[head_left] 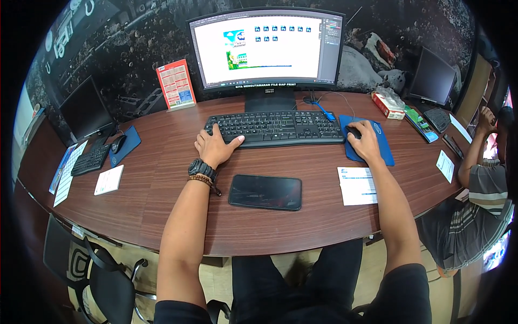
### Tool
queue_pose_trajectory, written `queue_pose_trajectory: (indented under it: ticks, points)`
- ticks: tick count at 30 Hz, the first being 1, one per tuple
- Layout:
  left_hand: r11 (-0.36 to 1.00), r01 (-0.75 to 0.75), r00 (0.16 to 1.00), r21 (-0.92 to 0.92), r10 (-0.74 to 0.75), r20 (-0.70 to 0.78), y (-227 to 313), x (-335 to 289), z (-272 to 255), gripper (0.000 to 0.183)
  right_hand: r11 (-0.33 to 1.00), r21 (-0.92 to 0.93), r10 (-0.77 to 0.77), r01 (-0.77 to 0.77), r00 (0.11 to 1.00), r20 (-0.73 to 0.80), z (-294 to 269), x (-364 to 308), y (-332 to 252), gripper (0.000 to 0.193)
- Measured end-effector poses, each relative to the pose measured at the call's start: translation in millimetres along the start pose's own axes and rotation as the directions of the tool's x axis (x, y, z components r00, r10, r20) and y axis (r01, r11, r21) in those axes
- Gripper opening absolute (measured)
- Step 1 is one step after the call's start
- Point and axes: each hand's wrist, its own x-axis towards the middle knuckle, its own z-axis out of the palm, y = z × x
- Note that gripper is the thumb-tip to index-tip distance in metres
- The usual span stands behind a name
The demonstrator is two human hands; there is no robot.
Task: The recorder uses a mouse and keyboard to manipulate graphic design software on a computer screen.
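Note:
My left hand (214, 147) rests on the lower left corner of a black keyboard (275, 129). Its index finger reaches over the keys and the thumb is spread along the front edge; it holds nothing. Right of the keyboard, my right hand (367, 143) is curled over a black computer mouse (353, 132) on a blue mouse pad (385, 146). Behind the keyboard stands a lit curved monitor (280, 56), showing rows of file icons and two small pictures. A dark smartphone (265, 192) lies flat between my forearms.
White paper slips (356, 186) lie beside my right forearm. A red desk calendar (176, 86) stands left of the monitor; a red-and-white box (388, 104) sits at the right. Dark monitors flank both sides. A black chair (108, 281) is at lower left, and another person (475, 216) at right.

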Motion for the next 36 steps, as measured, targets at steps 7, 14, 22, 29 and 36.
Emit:
queue_pose_trajectory:
  ticks: [7,14,22,29,36]
  points:
    - [0.999,0.009,1.000,0.031,-0.009,-0.005,3.5,-1.1,-3.7,0.110,1.000,-0.009,0.005,-0.005,1.000,0.005,-2.5,0.6,-2.8,0.034]
    - [0.999,0.021,1.000,0.036,-0.022,0.008,4.8,-2.7,-5.5,0.111,1.000,0.002,0.010,-0.010,1.000,0.014,-2.8,0.5,-3.3,0.033]
    - [0.999,0.012,1.000,0.045,-0.011,-0.010,2.0,-0.3,-1.4,0.110,1.000,-0.002,0.029,-0.029,0.999,0.023,-3.1,0.2,-4.1,0.035]
    - [1.000,0.009,1.000,0.024,-0.008,-0.011,0.6,0.0,-1.4,0.110,0.999,0.018,0.043,-0.042,0.999,-0.013,-2.2,-0.5,-6.8,0.035]
    - [1.000,-0.005,1.000,0.029,0.005,-0.024,0.4,-0.2,-0.9,0.110,1.000,0.021,-0.003,0.003,1.000,0.011,-0.4,-0.1,-3.2,0.035]
